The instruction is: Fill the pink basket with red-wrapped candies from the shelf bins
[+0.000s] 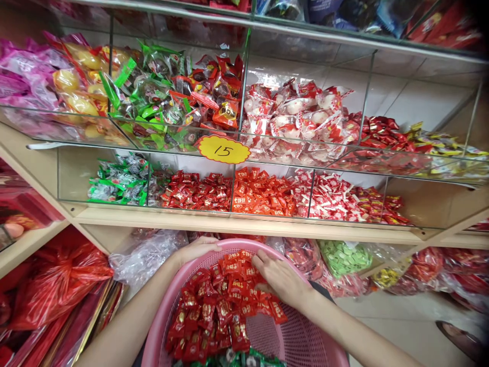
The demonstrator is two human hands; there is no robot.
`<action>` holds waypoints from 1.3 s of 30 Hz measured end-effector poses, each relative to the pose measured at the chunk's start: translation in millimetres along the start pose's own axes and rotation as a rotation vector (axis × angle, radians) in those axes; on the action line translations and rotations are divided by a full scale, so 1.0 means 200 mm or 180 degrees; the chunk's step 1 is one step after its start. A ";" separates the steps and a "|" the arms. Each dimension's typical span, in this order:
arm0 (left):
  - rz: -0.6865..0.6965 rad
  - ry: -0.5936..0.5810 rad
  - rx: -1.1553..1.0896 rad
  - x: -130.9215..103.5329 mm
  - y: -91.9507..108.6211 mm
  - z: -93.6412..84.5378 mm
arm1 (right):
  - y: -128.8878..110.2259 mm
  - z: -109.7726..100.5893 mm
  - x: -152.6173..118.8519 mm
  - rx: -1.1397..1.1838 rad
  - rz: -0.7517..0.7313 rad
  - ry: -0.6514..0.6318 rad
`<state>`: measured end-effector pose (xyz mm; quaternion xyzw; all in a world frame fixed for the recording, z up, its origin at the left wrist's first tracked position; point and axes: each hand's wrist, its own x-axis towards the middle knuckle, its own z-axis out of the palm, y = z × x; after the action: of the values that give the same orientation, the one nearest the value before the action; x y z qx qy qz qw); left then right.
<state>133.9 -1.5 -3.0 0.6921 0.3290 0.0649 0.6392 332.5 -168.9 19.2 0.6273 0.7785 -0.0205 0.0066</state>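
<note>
A pink plastic basket with mesh walls is low in the middle of the head view. My left hand is closed on its far left rim. Inside lie red wrapped candies, with brighter orange-red wrapped candies towards the far side and green-wrapped candies at the near edge. My right hand reaches over the right rim, palm down, touching the orange-red candies. Its thumb and fingers are apart and slightly bent; the fingertips are partly hidden among the wrappers.
Above the basket, clear-fronted shelf bins hold orange-red candies, red candies and other sweets. A yellow price tag reads 15. Bagged sweets lie under the shelf. A red plastic bag is at left, a shoe at right.
</note>
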 end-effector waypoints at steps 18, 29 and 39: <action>0.0037 0.0013 0.0003 0.01 -0.02 0.00 | 0.02 0.03 0.01 -0.0012 0.0122 0.0028; 0.0168 -0.0006 0.0107 0.01 -0.01 -0.01 | 0.09 -0.31 0.09 0.0632 0.0055 0.0779; 0.0071 0.0081 0.0152 0.01 -0.03 -0.01 | 0.37 -0.43 0.69 0.0882 0.1613 0.1388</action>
<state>132.0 1.4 -8.1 0.7100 0.3307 0.0729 0.6175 376.6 -15.5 98.8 0.7849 0.5712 0.0108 -0.2398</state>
